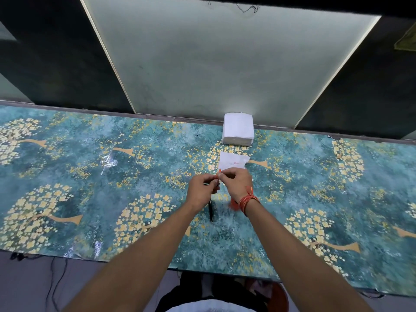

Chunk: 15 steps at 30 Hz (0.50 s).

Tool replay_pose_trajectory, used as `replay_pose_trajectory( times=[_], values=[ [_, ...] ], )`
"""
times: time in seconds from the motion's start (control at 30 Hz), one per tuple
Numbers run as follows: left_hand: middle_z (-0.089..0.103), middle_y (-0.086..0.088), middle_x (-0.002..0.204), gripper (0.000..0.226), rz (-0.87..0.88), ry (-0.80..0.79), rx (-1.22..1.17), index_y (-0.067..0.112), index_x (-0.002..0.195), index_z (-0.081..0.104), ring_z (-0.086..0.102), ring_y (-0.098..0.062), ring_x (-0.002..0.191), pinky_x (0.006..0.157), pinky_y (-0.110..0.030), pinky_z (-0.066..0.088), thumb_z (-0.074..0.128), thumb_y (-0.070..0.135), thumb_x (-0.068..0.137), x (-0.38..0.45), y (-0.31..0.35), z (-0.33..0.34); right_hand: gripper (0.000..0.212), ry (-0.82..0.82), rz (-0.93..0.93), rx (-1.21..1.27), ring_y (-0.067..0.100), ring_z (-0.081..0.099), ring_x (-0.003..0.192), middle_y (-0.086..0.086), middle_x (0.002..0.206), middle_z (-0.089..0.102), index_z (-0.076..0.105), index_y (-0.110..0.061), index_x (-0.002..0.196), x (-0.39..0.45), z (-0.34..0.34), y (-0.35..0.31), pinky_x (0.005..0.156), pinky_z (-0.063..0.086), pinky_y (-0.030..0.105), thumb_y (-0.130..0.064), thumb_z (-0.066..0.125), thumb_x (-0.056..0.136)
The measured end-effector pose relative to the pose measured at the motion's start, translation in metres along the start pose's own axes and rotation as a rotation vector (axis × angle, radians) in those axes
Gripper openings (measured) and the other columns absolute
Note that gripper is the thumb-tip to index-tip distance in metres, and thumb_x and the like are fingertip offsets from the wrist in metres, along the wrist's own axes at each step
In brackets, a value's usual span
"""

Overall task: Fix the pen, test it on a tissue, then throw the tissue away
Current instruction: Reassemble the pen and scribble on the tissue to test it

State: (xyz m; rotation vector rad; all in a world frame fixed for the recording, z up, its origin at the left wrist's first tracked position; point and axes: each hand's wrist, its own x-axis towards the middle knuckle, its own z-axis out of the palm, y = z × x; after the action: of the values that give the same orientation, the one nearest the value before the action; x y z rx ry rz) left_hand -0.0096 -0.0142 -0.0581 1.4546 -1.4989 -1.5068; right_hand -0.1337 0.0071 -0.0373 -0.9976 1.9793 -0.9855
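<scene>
Pen part (218,173) pinched between both hands' fingers, left hand (200,192), right hand (238,182), tissue (233,160) behind

Our left hand (201,190) covers the upper end of the black pen (211,213), and our right hand (236,183) hides the tissue's (233,161) near edge. The small orange piece (218,171) pinched between our fingertips is too tiny to identify, as are the tissue's faint marks.

Soft, even light falls from above. White glare streaks the glossy desk (108,159) at the left and near edge. The wide lens bends the desk's edges, and the dark wall panels (56,52) lose detail.
</scene>
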Motion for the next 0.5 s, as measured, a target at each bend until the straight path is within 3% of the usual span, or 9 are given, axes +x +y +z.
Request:
replay_pose_trajectory(
  times=[0.2, 0.3, 0.4, 0.5],
  values=[
    [0.074, -0.011, 0.090, 0.016, -0.002, 0.005, 0.026, 0.003, 0.102, 0.072, 0.073, -0.021, 0.076, 0.073, -0.031, 0.062, 0.063, 0.012, 0.092, -0.007, -0.001, -0.010, 0.013, -0.007, -0.012, 0.004, 0.013, 0.066, 0.073, 0.005, 0.081, 0.074, 0.077, -0.008, 0.088, 0.004, 0.007, -0.002, 0.070, 0.049, 0.023, -0.019, 0.074, 0.082],
    [0.073, -0.011, 0.088, 0.015, -0.083, 0.037, 0.075, 0.002, 0.099, 0.072, 0.073, -0.026, 0.078, 0.075, -0.037, 0.062, 0.065, 0.013, 0.091, -0.008, -0.008, -0.020, 0.014, 0.031, -0.029, 0.008, 0.010, 0.064, 0.070, 0.001, 0.075, 0.070, 0.077, -0.008, 0.086, 0.005, 0.008, -0.004, 0.068, 0.048, 0.022, -0.021, 0.074, 0.083],
    [0.073, -0.010, 0.077, 0.011, -0.187, 0.077, 0.183, 0.007, 0.086, 0.073, 0.072, -0.025, 0.070, 0.074, -0.044, 0.061, 0.066, 0.015, 0.090, -0.011, -0.025, -0.025, 0.014, 0.036, -0.026, 0.006, 0.010, 0.064, 0.070, 0.002, 0.076, 0.071, 0.077, -0.008, 0.086, 0.006, 0.010, -0.003, 0.068, 0.048, 0.021, -0.021, 0.074, 0.083],
    [0.070, -0.007, 0.066, 0.024, -0.226, 0.043, 0.405, 0.012, 0.066, 0.068, 0.069, -0.025, 0.067, 0.069, -0.034, 0.058, 0.069, 0.029, 0.084, -0.013, -0.029, -0.017, 0.013, 0.041, -0.020, 0.007, 0.011, 0.064, 0.071, 0.004, 0.080, 0.074, 0.077, -0.009, 0.088, 0.003, 0.014, -0.001, 0.070, 0.047, 0.021, -0.020, 0.073, 0.083]
  ],
)
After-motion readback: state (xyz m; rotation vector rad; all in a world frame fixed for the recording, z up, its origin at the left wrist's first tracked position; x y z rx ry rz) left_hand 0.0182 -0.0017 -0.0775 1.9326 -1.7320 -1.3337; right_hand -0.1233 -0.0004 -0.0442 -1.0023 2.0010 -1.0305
